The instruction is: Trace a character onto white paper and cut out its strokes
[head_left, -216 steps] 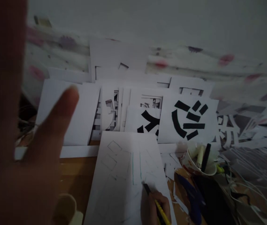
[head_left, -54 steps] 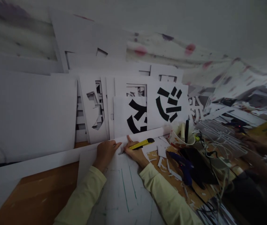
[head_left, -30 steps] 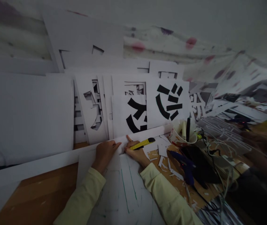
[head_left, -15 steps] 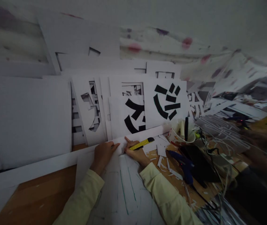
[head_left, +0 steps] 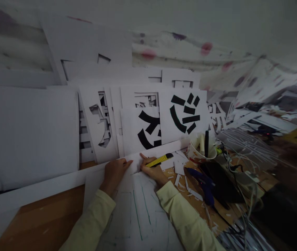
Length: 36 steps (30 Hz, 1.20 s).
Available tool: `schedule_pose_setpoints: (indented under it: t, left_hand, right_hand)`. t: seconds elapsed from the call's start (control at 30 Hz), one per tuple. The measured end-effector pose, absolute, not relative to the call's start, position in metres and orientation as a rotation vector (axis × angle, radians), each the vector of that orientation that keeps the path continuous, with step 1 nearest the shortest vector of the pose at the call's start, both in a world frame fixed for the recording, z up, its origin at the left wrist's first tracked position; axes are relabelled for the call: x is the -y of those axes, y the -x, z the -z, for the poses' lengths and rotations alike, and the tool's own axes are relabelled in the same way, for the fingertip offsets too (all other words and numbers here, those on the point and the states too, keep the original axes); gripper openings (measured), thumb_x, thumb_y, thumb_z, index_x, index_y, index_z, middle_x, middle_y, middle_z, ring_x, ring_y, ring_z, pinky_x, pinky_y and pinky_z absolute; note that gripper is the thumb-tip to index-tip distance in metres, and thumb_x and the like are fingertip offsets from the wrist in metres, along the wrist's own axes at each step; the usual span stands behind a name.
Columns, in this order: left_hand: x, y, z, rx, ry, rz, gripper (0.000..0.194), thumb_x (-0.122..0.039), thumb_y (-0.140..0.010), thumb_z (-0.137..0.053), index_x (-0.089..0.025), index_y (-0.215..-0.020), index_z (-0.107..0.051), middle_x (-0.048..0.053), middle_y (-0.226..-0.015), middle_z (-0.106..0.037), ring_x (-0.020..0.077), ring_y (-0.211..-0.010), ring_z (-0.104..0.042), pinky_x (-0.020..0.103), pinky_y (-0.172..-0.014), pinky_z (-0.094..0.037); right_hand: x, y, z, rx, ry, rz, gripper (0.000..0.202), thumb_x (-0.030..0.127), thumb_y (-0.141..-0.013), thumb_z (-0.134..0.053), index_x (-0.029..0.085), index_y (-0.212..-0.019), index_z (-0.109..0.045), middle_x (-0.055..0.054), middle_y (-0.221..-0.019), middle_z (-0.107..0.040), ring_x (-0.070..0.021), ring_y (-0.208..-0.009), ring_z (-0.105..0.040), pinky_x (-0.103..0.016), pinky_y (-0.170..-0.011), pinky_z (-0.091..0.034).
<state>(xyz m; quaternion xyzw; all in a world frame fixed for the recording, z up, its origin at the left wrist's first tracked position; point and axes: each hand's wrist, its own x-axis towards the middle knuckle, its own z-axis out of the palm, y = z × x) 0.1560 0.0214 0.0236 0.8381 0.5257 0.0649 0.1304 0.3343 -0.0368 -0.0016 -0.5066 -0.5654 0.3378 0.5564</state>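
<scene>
A long white strip point(head_left: 59, 180) runs slantwise across the worktop, over a white sheet point(head_left: 123, 212) marked with green lines. My left hand point(head_left: 115, 175) grips the strip, thumb and forefinger close together at its edge. Just right of it, my right hand point(head_left: 152, 170) is closed around a yellow utility knife point(head_left: 160, 160), whose dark end points up and right. One finger of this hand reaches over the strip. The knife's blade is hidden by my fingers.
Behind stand white boards with cut-outs and a card with black strokes point(head_left: 190, 109). To the right are a paper cup point(head_left: 200, 155) with tools, a blue glue gun point(head_left: 203, 184), tangled cables point(head_left: 251, 205) and white scraps point(head_left: 179, 167). Another person's arm point(head_left: 289, 153) is at far right.
My right hand and the knife have shifted slightly to the right along the strip. The left hand stays in place on it. The other person's arm at the far right has moved a little.
</scene>
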Motion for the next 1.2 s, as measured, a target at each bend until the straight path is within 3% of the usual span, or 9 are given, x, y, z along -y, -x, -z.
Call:
schedule_pose_setpoints:
  t: [0.2, 0.37, 0.57, 0.7, 0.97, 1.1, 1.2]
  left_hand:
    - [-0.022, -0.156, -0.023, -1.525, -2.452, -0.19, 0.051, -0.059, -0.099, -0.043, -0.021, -0.082, -0.073, 0.007, -0.083, -0.076, 0.0231, -0.08, -0.069, 0.031, -0.062, -0.03]
    - [-0.022, -0.156, -0.024, -1.531, -2.439, -0.174, 0.052, -0.059, -0.099, -0.042, -0.021, -0.082, -0.073, 0.007, -0.083, -0.076, 0.0241, -0.079, -0.069, 0.031, -0.061, -0.029]
    - [-0.02, -0.156, -0.025, -1.527, -2.426, -0.18, 0.052, -0.059, -0.099, -0.042, -0.021, -0.081, -0.073, 0.007, -0.081, -0.075, 0.0235, -0.078, -0.068, 0.03, -0.065, -0.033]
    - [-0.02, -0.155, -0.024, -1.531, -2.439, -0.192, 0.051, -0.059, -0.099, -0.042, -0.021, -0.082, -0.073, 0.007, -0.084, -0.076, 0.0244, -0.081, -0.068, 0.031, -0.065, -0.034]
    - [-0.023, -0.157, -0.021, -1.533, -2.43, -0.2, 0.051, -0.058, -0.099, -0.043, -0.021, -0.079, -0.071, 0.007, -0.082, -0.076, 0.0241, -0.079, -0.068, 0.031, -0.063, -0.031]
    - [-0.022, -0.157, -0.022, -1.524, -2.447, -0.2, 0.05, -0.056, -0.1, -0.043, -0.02, -0.078, -0.07, 0.007, -0.082, -0.075, 0.0243, -0.079, -0.069, 0.031, -0.063, -0.03]
    - [-0.021, -0.157, -0.024, -1.533, -2.446, -0.177, 0.05, -0.055, -0.1, -0.043, -0.02, -0.077, -0.07, 0.007, -0.081, -0.076, 0.0245, -0.08, -0.069, 0.031, -0.063, -0.03]
  right_hand:
    - [0.038, -0.336, -0.002, 1.322, 1.192, -0.79, 0.036, 0.029, -0.068, -0.067, 0.025, -0.04, -0.045, 0.01, -0.042, -0.046, -0.0083, -0.042, -0.034, -0.044, -0.122, -0.038]
    - [0.04, -0.338, -0.002, 1.314, 1.199, -0.799, 0.031, 0.027, -0.067, -0.065, 0.025, -0.041, -0.048, 0.01, -0.042, -0.046, -0.0086, -0.043, -0.036, -0.042, -0.121, -0.039]
    - [0.041, -0.342, 0.004, 1.256, 1.251, -0.814, 0.031, 0.028, -0.068, -0.066, 0.027, -0.043, -0.047, 0.008, -0.041, -0.043, -0.0165, -0.059, -0.062, -0.043, -0.115, -0.044]
    - [0.041, -0.342, 0.004, 1.237, 1.251, -0.837, 0.031, 0.027, -0.066, -0.066, 0.027, -0.042, -0.046, 0.008, -0.041, -0.044, -0.0192, -0.07, -0.069, -0.041, -0.112, -0.047]
    - [0.044, -0.342, 0.004, 1.168, 1.28, -0.837, 0.021, 0.025, -0.063, -0.06, 0.026, -0.044, -0.051, 0.001, -0.052, -0.061, -0.0278, -0.097, -0.073, -0.036, -0.089, -0.055]
    - [0.045, -0.342, 0.008, 1.112, 1.29, -0.829, 0.016, 0.025, -0.062, -0.063, 0.025, -0.049, -0.055, -0.002, -0.068, -0.071, -0.0272, -0.095, -0.073, -0.037, -0.089, -0.055]
    - [0.042, -0.343, 0.013, 1.095, 1.283, -0.834, 0.019, 0.027, -0.061, -0.066, 0.026, -0.046, -0.054, -0.002, -0.061, -0.068, -0.0275, -0.091, -0.073, -0.037, -0.087, -0.055]
